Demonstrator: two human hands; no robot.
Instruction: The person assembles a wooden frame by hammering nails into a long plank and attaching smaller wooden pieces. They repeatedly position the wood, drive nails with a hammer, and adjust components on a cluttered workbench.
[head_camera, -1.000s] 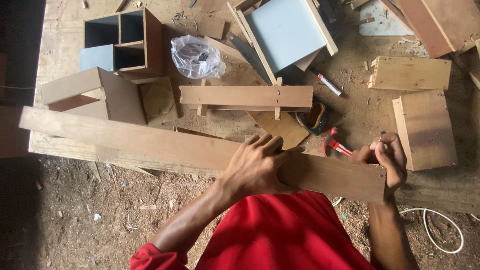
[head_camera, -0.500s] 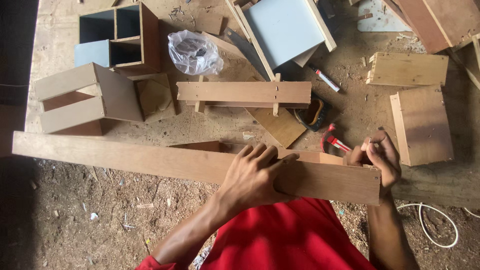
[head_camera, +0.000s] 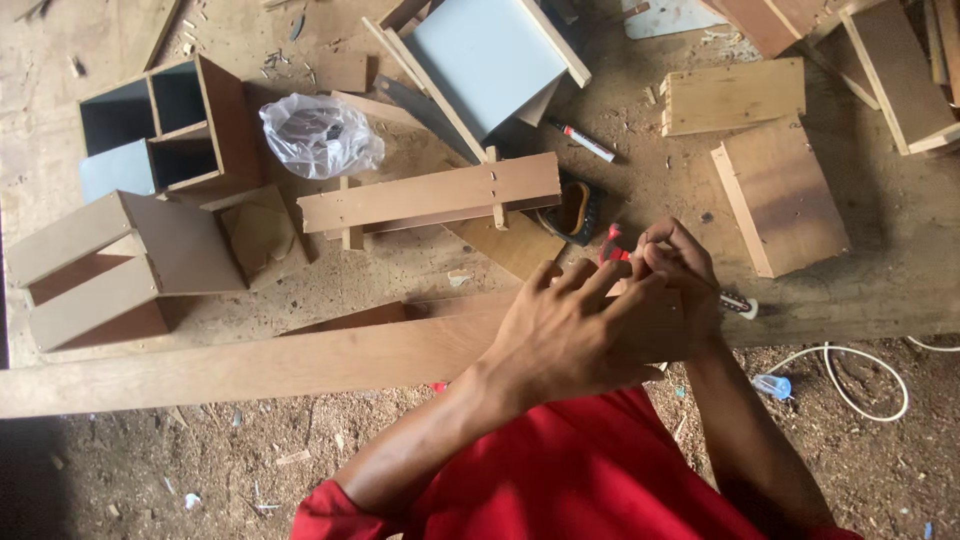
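the left hand (head_camera: 565, 335) is laid with fingers (head_camera: 600, 290) spread flat, seemingly to steady the long board (head_camera: 250, 365) across the lower centre, whose right end is gripped by the right hand (head_camera: 680, 275), beside a red-tipped tool (head_camera: 612, 240) on the counter (head_camera: 880, 270).

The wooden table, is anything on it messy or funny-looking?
Sawdust and wood chips cover the wooden workbench. A crumpled clear plastic bag lies among the boxes, and a long wooden plank sticks out past the bench edge under the left hand.
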